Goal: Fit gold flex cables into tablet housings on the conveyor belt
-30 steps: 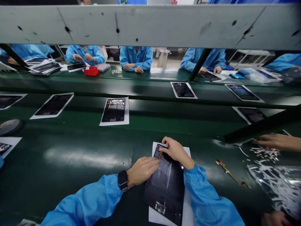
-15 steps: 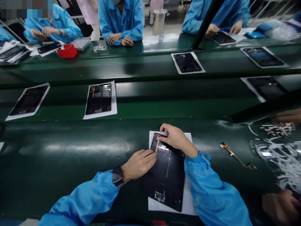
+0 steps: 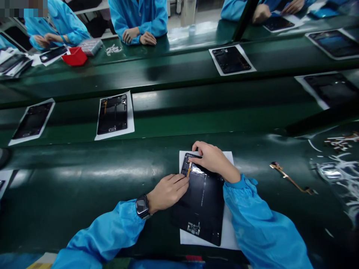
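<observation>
In front of me a black tablet housing (image 3: 199, 203) lies slightly turned on a sheet of white paper (image 3: 231, 231). A narrow orange flex cable (image 3: 189, 169) runs along its upper left part. My left hand (image 3: 170, 191), wearing a black watch on the wrist, is closed at the housing's left edge, fingertips by the cable's lower end. My right hand (image 3: 211, 157) reaches over the top of the housing. Its thumb presses near the cable's upper end while the fingers curl at the top edge. The undersides of both hands' fingers are hidden.
Another flex cable (image 3: 291, 179) lies to the right, before white strips (image 3: 333, 172) and a pile of small parts (image 3: 343, 142). More tablet housings on paper (image 3: 112, 116) rest on the green line beyond. A dark post (image 3: 322, 119) slants in from the right. Co-workers in blue sit opposite.
The view has shifted a little, and the other person's hand at the lower right is out of sight. My hands hold nearly the same pose on the housing.
</observation>
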A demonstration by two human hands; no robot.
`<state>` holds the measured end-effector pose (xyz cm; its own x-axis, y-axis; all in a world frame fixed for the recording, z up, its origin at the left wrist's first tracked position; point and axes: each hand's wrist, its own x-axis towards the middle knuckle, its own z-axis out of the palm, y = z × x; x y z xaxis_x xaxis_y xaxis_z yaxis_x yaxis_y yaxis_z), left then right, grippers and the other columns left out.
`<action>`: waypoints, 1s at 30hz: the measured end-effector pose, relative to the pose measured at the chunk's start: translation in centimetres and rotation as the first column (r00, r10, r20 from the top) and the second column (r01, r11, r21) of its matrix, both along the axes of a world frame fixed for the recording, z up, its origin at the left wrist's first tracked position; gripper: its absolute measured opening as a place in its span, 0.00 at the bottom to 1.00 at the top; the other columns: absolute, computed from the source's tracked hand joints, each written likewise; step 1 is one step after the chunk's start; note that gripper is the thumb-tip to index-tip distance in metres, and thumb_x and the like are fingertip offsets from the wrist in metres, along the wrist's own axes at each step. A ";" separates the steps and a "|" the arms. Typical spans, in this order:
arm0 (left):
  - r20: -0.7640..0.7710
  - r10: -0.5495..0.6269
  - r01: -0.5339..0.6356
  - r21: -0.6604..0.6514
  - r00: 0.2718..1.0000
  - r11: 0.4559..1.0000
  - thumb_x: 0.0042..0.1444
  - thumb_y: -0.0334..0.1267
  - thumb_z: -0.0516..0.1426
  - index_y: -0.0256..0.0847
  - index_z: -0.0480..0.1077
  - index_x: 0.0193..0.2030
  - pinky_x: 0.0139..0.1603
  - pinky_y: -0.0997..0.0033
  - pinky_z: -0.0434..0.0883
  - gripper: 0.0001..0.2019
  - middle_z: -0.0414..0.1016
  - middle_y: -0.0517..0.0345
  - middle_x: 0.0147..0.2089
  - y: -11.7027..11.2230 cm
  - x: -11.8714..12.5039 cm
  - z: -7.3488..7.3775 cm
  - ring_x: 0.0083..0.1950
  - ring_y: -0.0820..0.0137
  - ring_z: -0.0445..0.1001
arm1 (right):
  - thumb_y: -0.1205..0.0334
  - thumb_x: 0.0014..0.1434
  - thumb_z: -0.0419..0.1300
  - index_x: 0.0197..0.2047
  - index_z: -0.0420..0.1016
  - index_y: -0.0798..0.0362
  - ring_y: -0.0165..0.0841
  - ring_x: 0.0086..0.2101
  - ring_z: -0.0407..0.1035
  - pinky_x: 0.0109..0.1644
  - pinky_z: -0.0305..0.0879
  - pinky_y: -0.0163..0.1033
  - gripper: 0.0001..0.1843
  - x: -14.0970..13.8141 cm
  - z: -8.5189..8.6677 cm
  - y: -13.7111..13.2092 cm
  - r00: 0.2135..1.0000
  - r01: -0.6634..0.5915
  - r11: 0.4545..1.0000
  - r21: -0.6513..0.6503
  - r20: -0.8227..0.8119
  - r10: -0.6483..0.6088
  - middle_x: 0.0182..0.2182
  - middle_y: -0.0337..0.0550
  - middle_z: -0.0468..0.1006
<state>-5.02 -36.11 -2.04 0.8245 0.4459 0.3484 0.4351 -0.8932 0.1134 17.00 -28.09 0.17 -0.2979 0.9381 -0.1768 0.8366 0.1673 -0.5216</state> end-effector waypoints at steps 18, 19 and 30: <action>-0.018 0.006 -0.006 -0.007 1.000 1.000 0.68 0.28 0.48 0.32 0.72 0.45 0.45 0.67 0.76 0.12 0.77 0.48 0.51 0.0 0.1 0.1 0.53 0.64 0.74 | 0.57 0.53 0.68 0.39 0.69 0.49 0.29 0.28 0.63 0.30 0.48 0.35 0.14 0.0 -0.1 -0.1 1.000 -0.001 1.000 0.015 0.012 0.001 0.32 0.34 0.70; -0.018 0.004 -0.004 -0.012 1.000 1.000 0.68 0.28 0.48 0.32 0.72 0.45 0.45 0.67 0.76 0.11 0.77 0.48 0.51 0.0 0.1 0.2 0.53 0.64 0.74 | 0.57 0.53 0.68 0.39 0.69 0.49 0.29 0.28 0.63 0.30 0.48 0.35 0.14 0.0 -0.1 -0.1 1.000 -0.001 1.000 0.015 0.011 0.001 0.32 0.34 0.70; 0.003 -0.017 0.017 -0.173 1.000 0.985 0.67 0.35 0.52 0.34 0.70 0.47 0.46 0.67 0.77 0.08 0.76 0.49 0.51 0.4 -0.5 0.6 0.55 0.63 0.74 | 0.56 0.53 0.68 0.39 0.69 0.48 0.30 0.28 0.63 0.29 0.47 0.35 0.14 0.1 -0.1 0.0 1.000 0.003 1.000 0.014 0.025 -0.004 0.32 0.34 0.71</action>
<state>-5.52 -35.74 -1.48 0.8321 0.4852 0.2686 0.4196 -0.8675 0.2672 17.09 -28.12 0.08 -0.2903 0.9415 -0.1713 0.8501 0.1715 -0.4980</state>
